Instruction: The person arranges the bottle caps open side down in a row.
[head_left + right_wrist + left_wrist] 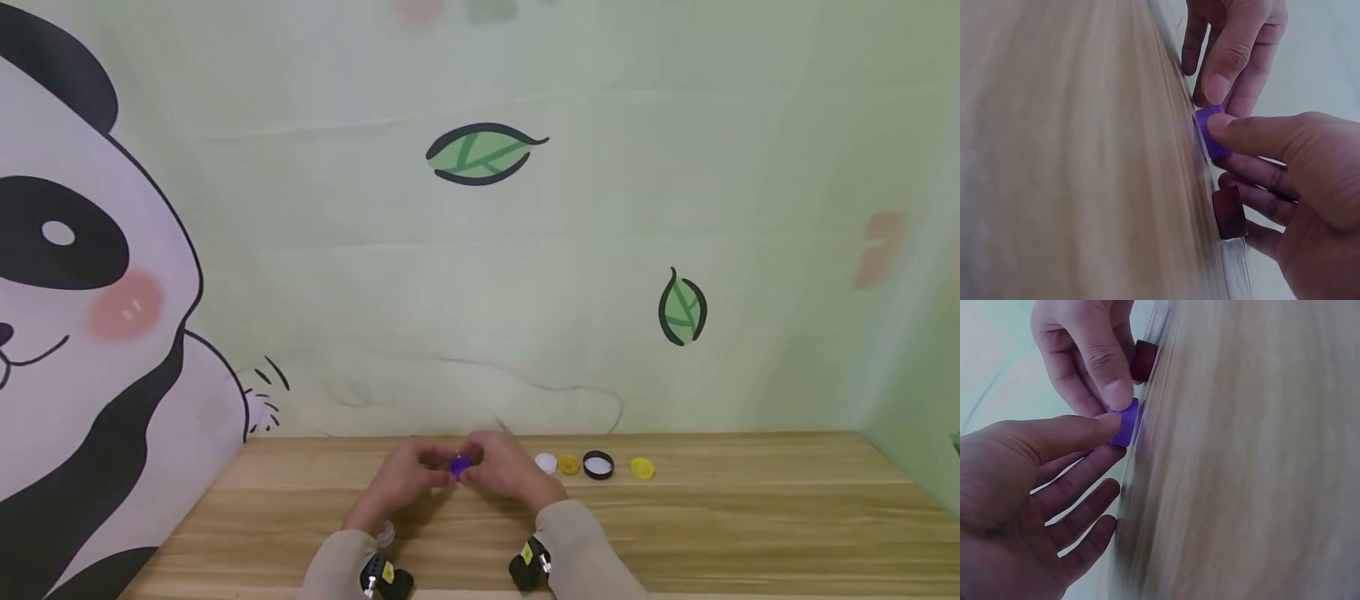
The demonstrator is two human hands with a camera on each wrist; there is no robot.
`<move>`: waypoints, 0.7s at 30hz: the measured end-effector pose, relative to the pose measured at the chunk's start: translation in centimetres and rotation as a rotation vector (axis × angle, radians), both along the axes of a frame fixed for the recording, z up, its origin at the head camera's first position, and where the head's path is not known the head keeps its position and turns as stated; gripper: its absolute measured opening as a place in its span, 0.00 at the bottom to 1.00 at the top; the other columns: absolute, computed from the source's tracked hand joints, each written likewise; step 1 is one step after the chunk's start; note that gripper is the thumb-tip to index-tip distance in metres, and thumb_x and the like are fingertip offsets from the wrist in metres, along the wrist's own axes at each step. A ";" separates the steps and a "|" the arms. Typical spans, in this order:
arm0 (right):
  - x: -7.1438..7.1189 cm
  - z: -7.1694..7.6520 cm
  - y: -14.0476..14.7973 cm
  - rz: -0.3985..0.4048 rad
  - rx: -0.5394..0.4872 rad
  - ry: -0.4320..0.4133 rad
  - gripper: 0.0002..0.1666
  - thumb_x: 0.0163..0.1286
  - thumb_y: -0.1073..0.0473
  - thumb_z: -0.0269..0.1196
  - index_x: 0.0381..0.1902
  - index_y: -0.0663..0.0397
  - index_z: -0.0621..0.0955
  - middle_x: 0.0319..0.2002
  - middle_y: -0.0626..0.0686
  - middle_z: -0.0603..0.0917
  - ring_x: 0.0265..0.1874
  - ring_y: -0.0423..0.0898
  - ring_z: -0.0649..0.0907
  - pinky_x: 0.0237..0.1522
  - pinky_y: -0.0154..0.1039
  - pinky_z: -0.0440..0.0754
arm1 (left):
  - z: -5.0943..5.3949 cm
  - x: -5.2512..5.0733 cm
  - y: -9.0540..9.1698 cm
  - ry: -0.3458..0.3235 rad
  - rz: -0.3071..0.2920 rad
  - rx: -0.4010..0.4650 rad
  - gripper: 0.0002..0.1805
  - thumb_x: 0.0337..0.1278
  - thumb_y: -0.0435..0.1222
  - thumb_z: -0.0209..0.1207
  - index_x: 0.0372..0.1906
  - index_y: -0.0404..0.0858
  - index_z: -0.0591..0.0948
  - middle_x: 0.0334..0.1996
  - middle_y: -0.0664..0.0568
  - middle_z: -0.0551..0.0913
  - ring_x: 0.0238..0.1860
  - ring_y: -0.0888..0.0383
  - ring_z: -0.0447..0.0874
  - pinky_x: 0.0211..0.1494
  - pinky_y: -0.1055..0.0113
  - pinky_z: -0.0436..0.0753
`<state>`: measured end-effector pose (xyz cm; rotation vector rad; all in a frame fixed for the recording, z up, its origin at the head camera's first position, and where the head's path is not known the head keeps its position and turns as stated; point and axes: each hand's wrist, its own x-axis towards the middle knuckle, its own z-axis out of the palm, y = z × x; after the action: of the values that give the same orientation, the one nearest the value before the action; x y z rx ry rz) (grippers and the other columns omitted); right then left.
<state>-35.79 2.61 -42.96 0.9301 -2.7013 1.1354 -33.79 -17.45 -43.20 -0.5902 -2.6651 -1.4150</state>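
A small purple cap (461, 467) with ridged sides is pinched between both hands near the table's back edge. My left hand (407, 477) holds it from the left, thumb on the purple cap (1125, 428) in the left wrist view, the other fingers spread. From the right, my right hand (504, 468) grips the same cap with thumb and fingers, seen in the right wrist view on the purple cap (1213, 139). A dark red cap (1230, 212) stands beside my right hand's fingers, with a clear ridged cap (1236, 265) next to it.
Right of the hands, a white cap (546, 463), an orange-yellow cap (569, 464), a black-rimmed lid (598, 465) and a yellow cap (642, 468) lie in a row on the wooden table (750, 517). A clear cap (385, 534) lies by the left wrist.
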 end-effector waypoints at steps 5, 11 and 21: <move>0.4 0.6 -0.1 -0.001 -0.037 -0.001 0.11 0.65 0.66 0.74 0.45 0.60 0.87 0.43 0.54 0.90 0.48 0.55 0.87 0.53 0.50 0.83 | 0.1 0.2 0.0 0.029 0.054 0.001 0.17 0.53 0.25 0.73 0.49 0.32 0.89 0.46 0.43 0.91 0.52 0.42 0.88 0.58 0.45 0.83; 0.7 1.3 -0.2 -0.044 -0.072 0.055 0.08 0.70 0.62 0.73 0.45 0.58 0.88 0.44 0.53 0.90 0.51 0.56 0.87 0.56 0.54 0.82 | 0.5 0.4 -0.1 0.105 0.100 0.022 0.15 0.54 0.25 0.73 0.48 0.37 0.89 0.45 0.48 0.91 0.54 0.42 0.86 0.60 0.43 0.82; 1.9 2.3 0.6 -0.050 -0.195 -0.020 0.10 0.74 0.53 0.71 0.45 0.53 0.88 0.42 0.45 0.90 0.48 0.49 0.86 0.51 0.51 0.84 | 1.4 1.0 0.0 0.144 0.072 0.084 0.13 0.57 0.25 0.74 0.47 0.34 0.89 0.44 0.45 0.91 0.50 0.40 0.88 0.52 0.54 0.88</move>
<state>-33.87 3.21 -40.71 0.8218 -2.5547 1.3740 -32.79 -17.44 -41.78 -0.5601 -2.4778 -1.4009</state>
